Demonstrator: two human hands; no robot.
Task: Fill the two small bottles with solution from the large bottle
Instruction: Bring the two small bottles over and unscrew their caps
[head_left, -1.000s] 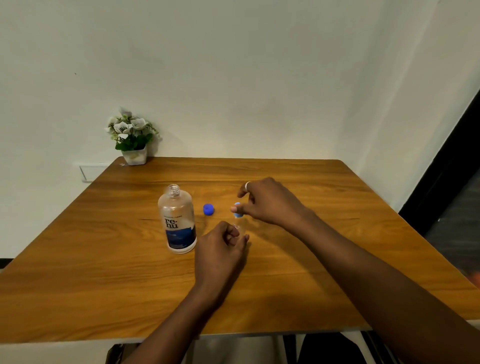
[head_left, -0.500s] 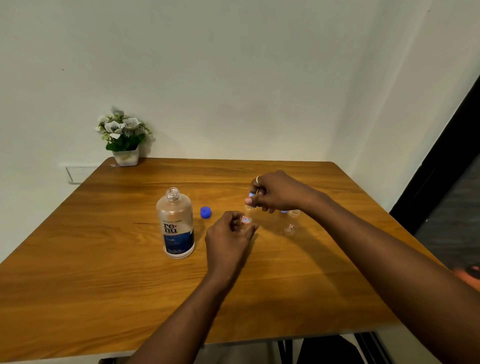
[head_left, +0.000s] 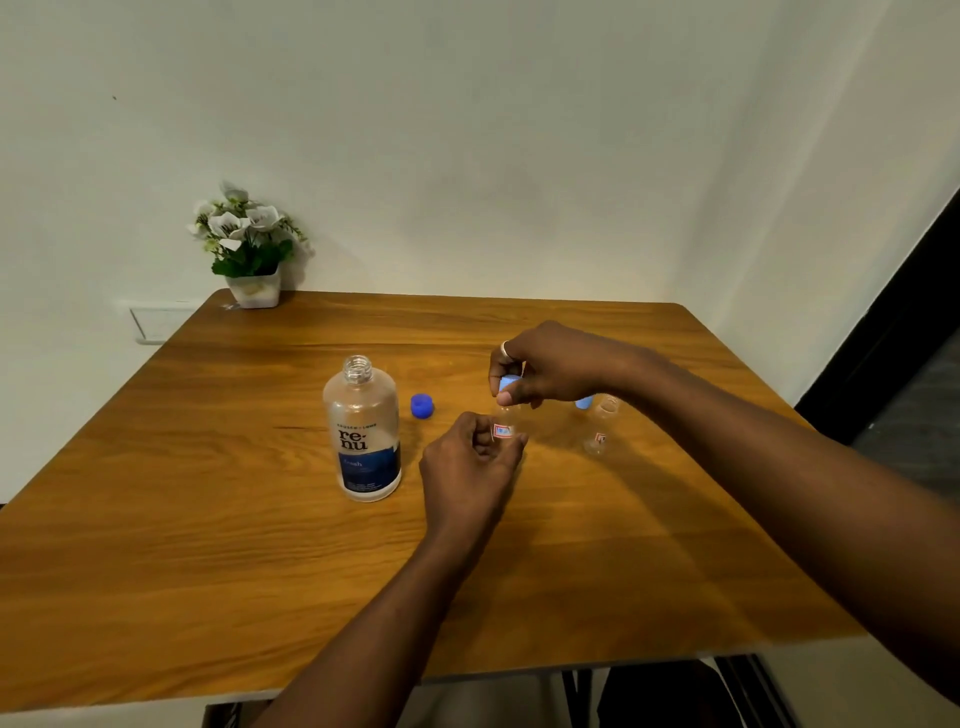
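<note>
The large clear bottle (head_left: 363, 431) with a blue "renu" label stands uncapped on the wooden table (head_left: 208, 545); its dark blue cap (head_left: 422, 406) lies just to its right. My left hand (head_left: 467, 467) grips a small clear bottle (head_left: 504, 427) with a red sticker. My right hand (head_left: 550, 371) pinches that bottle's light blue cap (head_left: 508, 383) at its top. A second small clear bottle (head_left: 600, 426) stands open to the right, with a light blue cap (head_left: 584, 401) lying behind it, partly hidden by my right wrist.
A small white pot of white flowers (head_left: 249, 249) sits at the table's far left corner against the wall. A wall socket plate (head_left: 156, 322) is left of the table. A dark doorway (head_left: 909, 338) lies to the right.
The view shifted, bringing the second small bottle into sight. My right hand has risen onto the cap of the small bottle that my left hand holds.
</note>
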